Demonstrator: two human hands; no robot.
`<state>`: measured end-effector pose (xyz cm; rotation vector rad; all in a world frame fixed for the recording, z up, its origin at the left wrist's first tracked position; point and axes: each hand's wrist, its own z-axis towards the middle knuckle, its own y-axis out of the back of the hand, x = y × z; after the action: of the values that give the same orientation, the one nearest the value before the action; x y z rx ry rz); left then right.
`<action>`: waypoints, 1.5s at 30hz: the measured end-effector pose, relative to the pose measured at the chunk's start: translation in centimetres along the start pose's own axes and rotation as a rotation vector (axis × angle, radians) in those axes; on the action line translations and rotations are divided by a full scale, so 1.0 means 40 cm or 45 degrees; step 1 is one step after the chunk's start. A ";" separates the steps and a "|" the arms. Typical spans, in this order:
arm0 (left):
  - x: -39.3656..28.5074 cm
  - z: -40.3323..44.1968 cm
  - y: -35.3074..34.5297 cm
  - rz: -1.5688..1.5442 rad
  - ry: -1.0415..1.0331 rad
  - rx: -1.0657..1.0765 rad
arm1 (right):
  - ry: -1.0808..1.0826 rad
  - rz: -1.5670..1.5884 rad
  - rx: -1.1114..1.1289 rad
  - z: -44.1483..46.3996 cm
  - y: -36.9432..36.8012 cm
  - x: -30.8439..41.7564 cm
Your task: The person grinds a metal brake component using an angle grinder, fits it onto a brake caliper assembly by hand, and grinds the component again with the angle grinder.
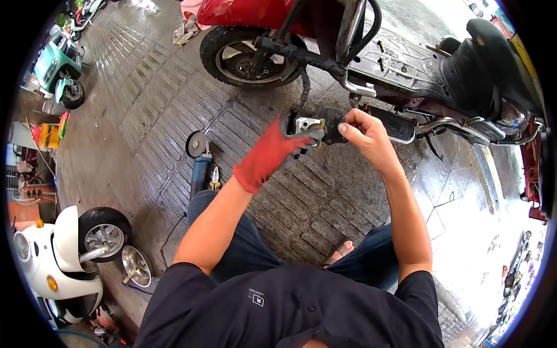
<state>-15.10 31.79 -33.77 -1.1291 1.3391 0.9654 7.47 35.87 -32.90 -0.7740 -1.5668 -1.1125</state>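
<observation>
My left hand (268, 152), in a red glove with grey fingers, is closed around a black and silver mechanical part (308, 123) with a yellowish piece in it. A dark hose or cable (304, 87) runs up from that part toward the scooter. My right hand (370, 138) is bare, thumb and fingers pinched together at the right edge of the part's dark plate (333, 124). What it pinches, if anything, is too small to make out. Above both hands stands a red scooter (249, 14) with its black-tyred wheel (252, 58).
On the wet paved floor left of my arm lie an angle grinder (199, 159) and yellow-handled pliers (215, 178). A white scooter (64, 261) and a round metal bowl (137, 267) are at lower left. A teal scooter (55, 66) stands farther off. A rag (185, 31) lies near the wheel.
</observation>
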 end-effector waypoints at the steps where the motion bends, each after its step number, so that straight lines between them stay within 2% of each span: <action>1: -0.007 0.001 -0.001 -0.028 0.034 -0.009 | 0.002 -0.033 0.011 -0.001 0.002 0.001; 8: -0.016 -0.009 -0.010 0.068 0.108 -0.059 | 0.028 -0.146 0.082 -0.008 0.018 0.007; 14: -0.023 0.003 -0.016 0.010 0.014 0.005 | -0.010 0.080 0.178 0.007 0.029 -0.009; 16: -0.032 0.001 -0.017 -0.056 0.148 0.013 | -0.013 0.111 0.176 0.008 0.033 -0.004; 21: -0.036 -0.002 -0.026 -0.047 0.114 0.013 | -0.046 0.138 0.174 0.005 0.036 -0.002; 26: -0.072 -0.017 -0.033 -0.091 0.253 -0.032 | -0.027 0.132 0.198 0.007 0.035 -0.004; 32: -0.059 -0.013 -0.033 -0.133 0.254 -0.058 | -0.019 0.061 0.193 0.006 0.038 -0.003; 36: -0.052 -0.014 -0.037 0.011 0.105 -0.119 | 0.042 -0.006 0.143 0.005 0.034 -0.003; 38: -0.005 0.005 -0.017 -0.156 0.059 0.014 | 0.085 -0.104 0.125 0.004 0.031 -0.006; 39: -0.002 0.000 -0.017 -0.089 0.012 -0.039 | 0.070 -0.122 0.123 0.002 0.029 -0.001; 45: 0.026 0.008 -0.002 -0.174 0.001 -0.025 | 0.130 -0.263 0.055 -0.005 0.018 0.012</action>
<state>-14.92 32.01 -34.82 -1.2197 1.2385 0.8798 8.04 35.93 -32.23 -0.5270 -1.6048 -1.2427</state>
